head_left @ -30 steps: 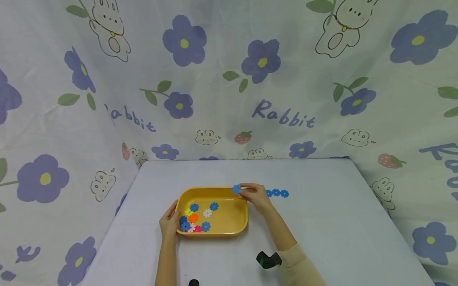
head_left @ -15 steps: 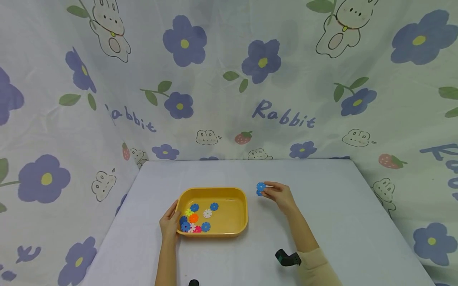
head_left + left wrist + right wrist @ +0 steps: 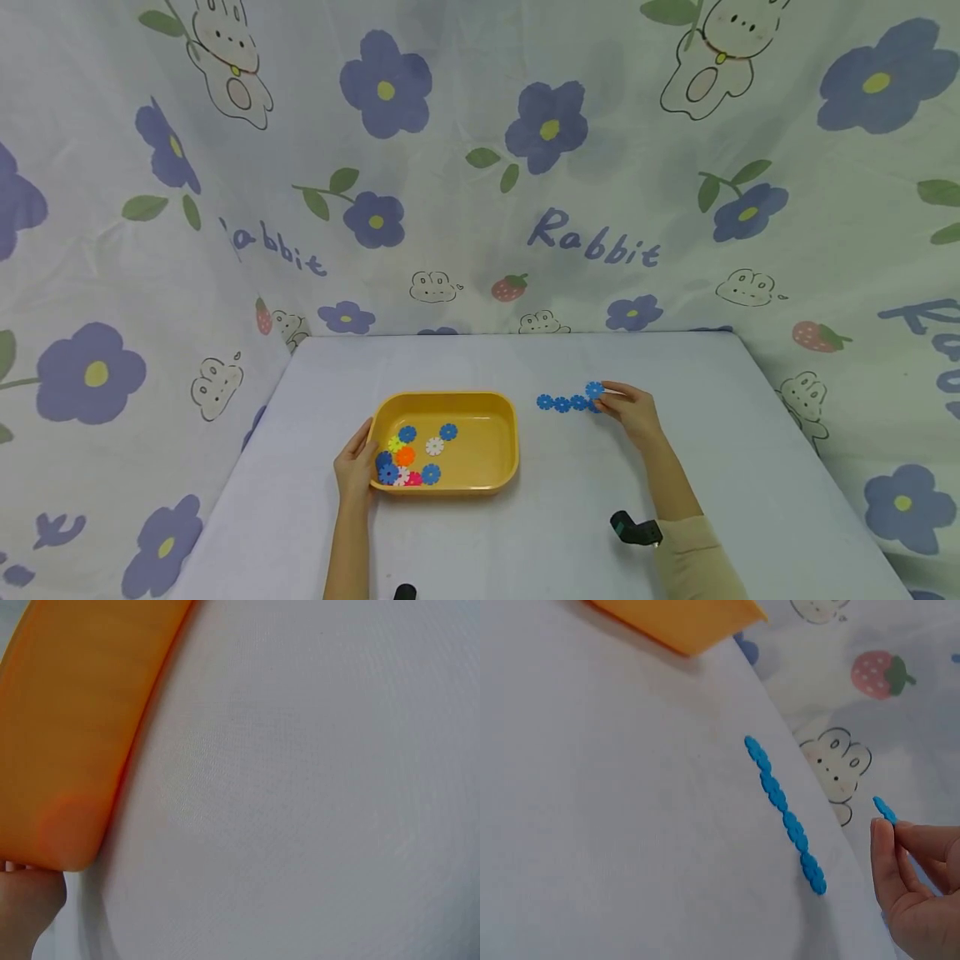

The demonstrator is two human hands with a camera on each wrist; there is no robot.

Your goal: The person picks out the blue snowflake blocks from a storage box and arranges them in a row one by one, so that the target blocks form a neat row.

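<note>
In the head view my left hand [image 3: 354,467] grips the left side of a yellow tray [image 3: 472,491]. Its fingers also show under the tray's end [image 3: 90,712] in the left wrist view. My right hand [image 3: 633,414] pinches a blue notched plastic disc [image 3: 594,389] between thumb and fingertips. The pinched disc [image 3: 883,808] is seen nearly edge-on in the right wrist view. A row of several blue notched discs [image 3: 776,791] lies on the table. In the head view the held disc overlaps the right end of that row [image 3: 562,404].
Gathered toward the tray's left half are loose discs, among them an orange disc [image 3: 405,456], a white disc [image 3: 435,447] and a pink disc [image 3: 414,479]. A white cloth [image 3: 480,542] covers the table. Patterned curtain [image 3: 450,192] stands behind it and along both sides.
My right hand has carried the blue disc from over the tray's far right corner rightward to the right end of the row. The left hand and the tray stay put.
</note>
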